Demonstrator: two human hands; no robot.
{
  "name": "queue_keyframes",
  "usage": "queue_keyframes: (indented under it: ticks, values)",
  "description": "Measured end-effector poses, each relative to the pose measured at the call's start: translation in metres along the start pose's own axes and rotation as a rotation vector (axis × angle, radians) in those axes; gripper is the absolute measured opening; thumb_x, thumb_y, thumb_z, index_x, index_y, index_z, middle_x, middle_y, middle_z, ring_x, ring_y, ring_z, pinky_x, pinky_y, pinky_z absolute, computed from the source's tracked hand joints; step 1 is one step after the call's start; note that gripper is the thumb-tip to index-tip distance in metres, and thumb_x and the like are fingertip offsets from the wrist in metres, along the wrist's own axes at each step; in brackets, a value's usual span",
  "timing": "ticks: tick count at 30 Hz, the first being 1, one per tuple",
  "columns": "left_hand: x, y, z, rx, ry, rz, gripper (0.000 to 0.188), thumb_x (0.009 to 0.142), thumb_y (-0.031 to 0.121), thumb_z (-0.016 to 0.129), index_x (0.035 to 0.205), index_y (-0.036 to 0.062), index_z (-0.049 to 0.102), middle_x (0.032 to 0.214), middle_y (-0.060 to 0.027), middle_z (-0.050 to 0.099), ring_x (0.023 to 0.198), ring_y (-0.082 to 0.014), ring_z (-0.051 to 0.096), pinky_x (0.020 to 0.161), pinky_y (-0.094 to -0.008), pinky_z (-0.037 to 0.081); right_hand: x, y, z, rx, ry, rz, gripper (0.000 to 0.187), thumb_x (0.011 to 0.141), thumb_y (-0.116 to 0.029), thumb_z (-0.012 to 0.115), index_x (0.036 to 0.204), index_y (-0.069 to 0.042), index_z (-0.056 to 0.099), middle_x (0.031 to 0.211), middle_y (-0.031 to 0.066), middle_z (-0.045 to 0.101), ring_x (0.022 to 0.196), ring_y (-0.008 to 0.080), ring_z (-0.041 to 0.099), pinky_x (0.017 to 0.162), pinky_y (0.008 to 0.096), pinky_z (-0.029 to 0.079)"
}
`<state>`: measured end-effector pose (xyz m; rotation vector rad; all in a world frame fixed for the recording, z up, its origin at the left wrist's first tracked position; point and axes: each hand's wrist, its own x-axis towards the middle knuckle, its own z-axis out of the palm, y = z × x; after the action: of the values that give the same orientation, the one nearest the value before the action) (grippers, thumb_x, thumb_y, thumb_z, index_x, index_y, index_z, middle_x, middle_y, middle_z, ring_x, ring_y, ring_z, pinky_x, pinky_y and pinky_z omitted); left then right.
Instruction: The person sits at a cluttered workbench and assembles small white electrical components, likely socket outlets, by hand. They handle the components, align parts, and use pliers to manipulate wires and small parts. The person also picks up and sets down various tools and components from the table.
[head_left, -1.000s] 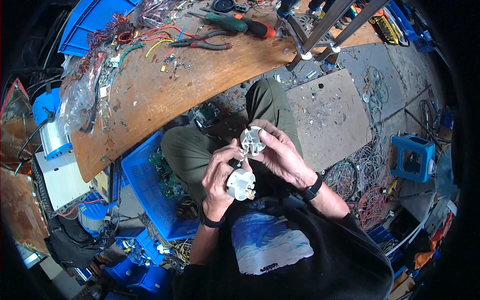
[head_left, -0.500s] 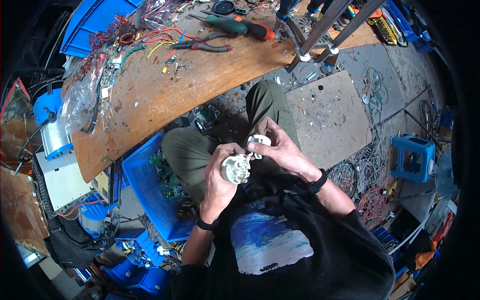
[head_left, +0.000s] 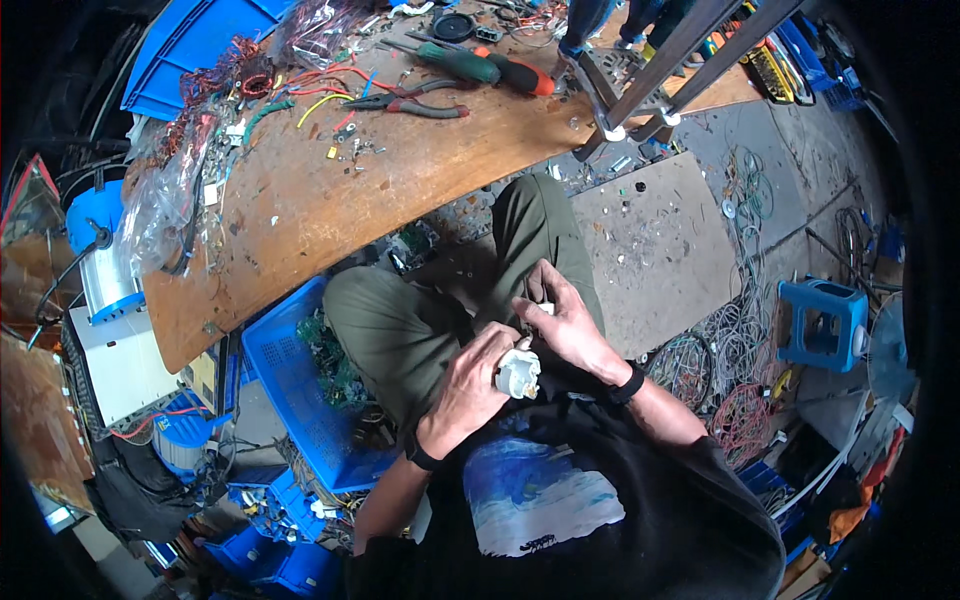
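Note:
Over my lap, my left hand is closed round a white round plastic part with a notched, uneven end that faces right and down. Just above it, my right hand is closed on a smaller white plastic piece, mostly covered by the fingers. Both hands are close together, the left fingertips near the right thumb. Whether the two white parts touch is hidden by the fingers.
Across the wooden bench lie pliers, a green-handled screwdriver, a red-and-black handle and wire scraps. A blue basket with green circuit boards stands left of my knees. A blue stool and cable tangles are at right.
My left hand has moved right and slightly down with its white part, which has turned. My right hand has shifted right and down, and its white piece is now more hidden.

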<state>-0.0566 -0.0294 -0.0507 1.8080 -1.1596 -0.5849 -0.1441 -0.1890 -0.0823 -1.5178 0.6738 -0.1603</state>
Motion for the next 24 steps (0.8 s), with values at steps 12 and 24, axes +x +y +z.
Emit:
queue_keyframes:
  ticks: [12,24]
  values:
    - [-0.003,-0.026,-0.019,-0.198,0.058,-0.135,0.019,0.086,-0.008,0.07,0.103,0.0004,0.066,0.097,-0.008,0.063,0.091,-0.0225,0.067,0.08,-0.0344,0.055,0.03,-0.016,0.018,0.372,-0.169,0.169,0.021,0.101,-0.022,0.063,0.1,-0.011,0.045,0.074,-0.0034,0.047,0.053,0.0057,0.044,0.047,0.023,0.036]
    - [0.004,-0.012,-0.001,-0.933,0.36,-0.521,0.024,0.107,0.011,0.058,0.127,-0.001,0.06,0.118,-0.0113,0.067,0.107,-0.0237,0.07,0.08,-0.0445,0.069,0.025,-0.025,0.018,0.699,-0.167,0.013,0.032,0.106,-0.017,0.041,0.138,-0.011,0.044,0.105,0.0058,0.062,0.088,0.0115,0.063,0.072,0.026,0.053]
